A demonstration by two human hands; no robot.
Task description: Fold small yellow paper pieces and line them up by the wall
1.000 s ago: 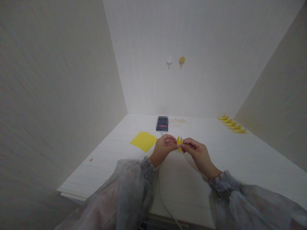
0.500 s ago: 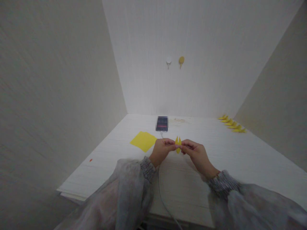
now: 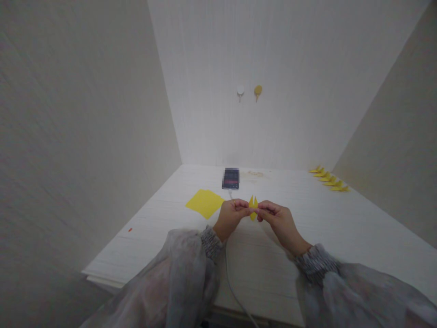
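Between my two hands is a small piece of folded yellow paper (image 3: pixel 253 215), narrow, with two points side by side at its top and a slit between them. My left hand (image 3: pixel 232 216) pinches its left edge between thumb and fingers. From the other side, my right hand (image 3: pixel 277 219) pinches the right edge in the same way. Both thumbs meet near the middle of the paper. Flat yellow square sheets (image 3: pixel 205 203) lie on the table just left of my left hand.
A phone (image 3: pixel 231 178) lies at the back, with a pale cable (image 3: pixel 230 282) running to the table's front edge. Several folded yellow paper figures (image 3: pixel 329 179) stand in a row at the back right. Two hooks, one white (image 3: pixel 240 92) and one tan (image 3: pixel 258 90), are on the wall.
The whole view has shifted slightly, so things sit a little lower in it. Both hands keep their pinch on the folded paper; its shape looks the same.
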